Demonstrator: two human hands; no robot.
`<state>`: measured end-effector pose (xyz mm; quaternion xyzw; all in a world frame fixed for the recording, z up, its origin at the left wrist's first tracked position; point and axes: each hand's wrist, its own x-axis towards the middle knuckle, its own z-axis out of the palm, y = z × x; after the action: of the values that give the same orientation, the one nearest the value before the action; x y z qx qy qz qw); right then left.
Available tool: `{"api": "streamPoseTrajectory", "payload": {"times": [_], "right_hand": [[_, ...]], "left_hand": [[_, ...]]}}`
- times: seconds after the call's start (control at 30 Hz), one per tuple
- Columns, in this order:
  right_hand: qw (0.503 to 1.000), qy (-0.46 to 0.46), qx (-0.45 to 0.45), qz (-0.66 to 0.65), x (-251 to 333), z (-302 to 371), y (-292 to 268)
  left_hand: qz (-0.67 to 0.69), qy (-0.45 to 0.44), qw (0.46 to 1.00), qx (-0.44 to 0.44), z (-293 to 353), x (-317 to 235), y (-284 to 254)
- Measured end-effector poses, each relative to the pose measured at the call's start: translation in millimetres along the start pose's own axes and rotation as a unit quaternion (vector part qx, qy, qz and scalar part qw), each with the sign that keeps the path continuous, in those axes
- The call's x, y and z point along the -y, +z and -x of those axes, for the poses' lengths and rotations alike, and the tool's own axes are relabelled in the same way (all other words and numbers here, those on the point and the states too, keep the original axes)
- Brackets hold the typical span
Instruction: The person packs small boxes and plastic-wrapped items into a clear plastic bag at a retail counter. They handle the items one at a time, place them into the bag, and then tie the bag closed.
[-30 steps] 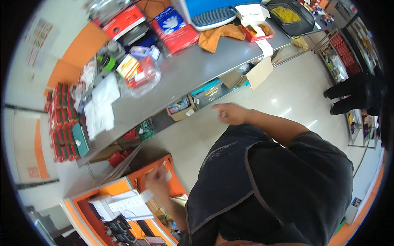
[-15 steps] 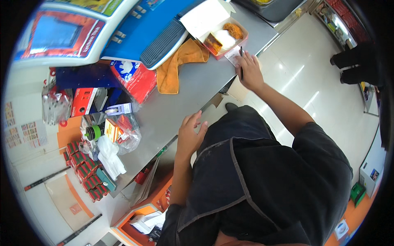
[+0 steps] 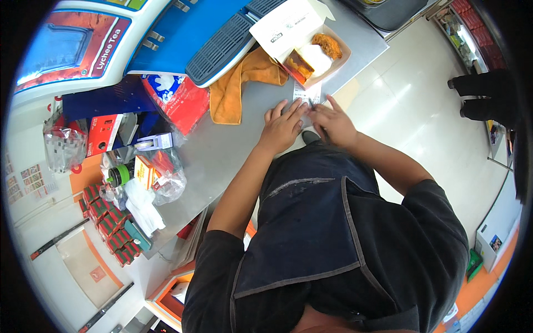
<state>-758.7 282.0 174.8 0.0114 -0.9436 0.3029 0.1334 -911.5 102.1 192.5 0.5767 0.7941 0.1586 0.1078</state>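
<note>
A white paper slip (image 3: 308, 92), like a receipt, lies on the steel counter just below an opened takeaway box (image 3: 343, 62). In the box are a browned piece of fried food (image 3: 326, 45), a white wrapped portion and a small brown-and-yellow packet (image 3: 298, 65). My left hand (image 3: 280, 130) rests flat with fingers stretched out, their tips at the lower end of the slip. Beside it, my right hand (image 3: 336, 123) is closed around a dark pen (image 3: 310, 102), its tip at the paper. My right fingers hide most of the pen.
An orange cloth (image 3: 226, 102) lies on the counter (image 3: 208, 158), beside a blue drink dispenser (image 3: 219, 55). To the left are a red plastic packet (image 3: 186, 105), a tape dispenser (image 3: 154, 142), white tissues (image 3: 143, 205) and stacked small red-green boxes (image 3: 108, 222). Another person's dark-clad legs (image 3: 483, 94) stand far right.
My left hand has moved up and right onto the slip. My right hand, with the pen, has come down to the slip's lower end beside the left.
</note>
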Motion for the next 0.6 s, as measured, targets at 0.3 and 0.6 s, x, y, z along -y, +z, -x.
{"api": "streamPoseTrajectory", "payload": {"times": [0.3, 0.6], "right_hand": [[0.964, 0.002, -0.189, 0.185, -62, -46, -15], [0.984, -0.075, -0.161, -0.012, -22, -53, 27]], "left_hand": [[-0.063, -0.080, 0.994, -0.045, 29, -6, 8], [-0.082, -0.193, 0.975, -0.079, 94, 4, -3]]}}
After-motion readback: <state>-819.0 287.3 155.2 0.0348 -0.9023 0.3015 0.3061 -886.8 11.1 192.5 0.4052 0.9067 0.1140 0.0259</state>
